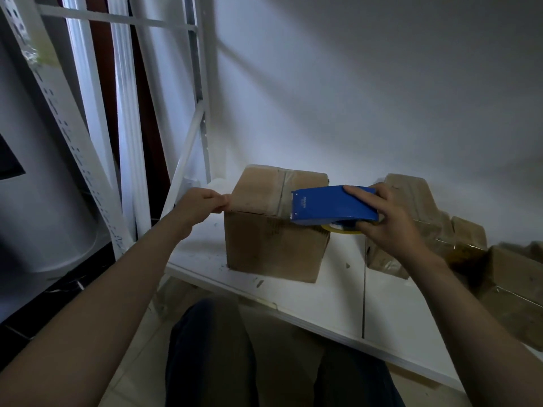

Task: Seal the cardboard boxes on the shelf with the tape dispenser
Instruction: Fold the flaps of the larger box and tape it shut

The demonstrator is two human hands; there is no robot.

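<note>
The box (273, 245) stands on the shelf (323, 292), near its left end. Your left hand (202, 205) grips the box's top left edge with curled fingers. Your right hand (382, 218) grasps the dispenser (332, 205), whose blade end sits at the near top edge, on the centre seam. A glossy strip appears to cover that seam. Brace the box with the left hand. Draw the dispenser over the edge and down the front face, pressing flat, then tilt it to cut. More boxes (411, 201) lie to the right.
</note>
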